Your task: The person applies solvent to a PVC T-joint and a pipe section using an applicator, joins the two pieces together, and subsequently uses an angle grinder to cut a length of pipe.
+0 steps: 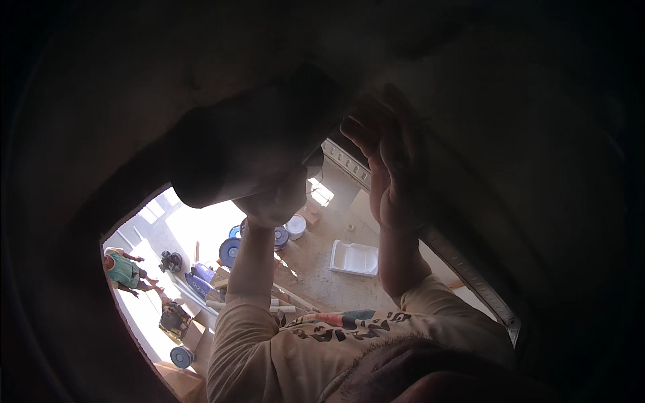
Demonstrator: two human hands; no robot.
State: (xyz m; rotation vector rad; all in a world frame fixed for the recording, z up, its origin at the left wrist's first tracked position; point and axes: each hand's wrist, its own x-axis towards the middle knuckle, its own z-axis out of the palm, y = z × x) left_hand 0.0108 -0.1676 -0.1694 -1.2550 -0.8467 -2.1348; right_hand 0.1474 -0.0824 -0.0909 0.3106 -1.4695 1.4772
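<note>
Worn: one pale cream shirt (295,349), sleeves (242,329) pushed back past the wrists, forearms bare. Multicoloured printed graphic (342,322) ran across the chest. Both hands ungloved.

Far below, a dusty, pale concrete floor (316,269) carries scattered building goods. A white rectangular plastic tray (354,258) lies flat on it, apart from the rest. Near the bright opening stand a white round bucket (295,226) and blue round drums (230,251) close together. Pale wooden boards (285,299) and short white pipes lie beside them, and brown cardboard boxes (180,381) sit further down, with a small round blue-and-white lid (181,356) just next to them.
</note>
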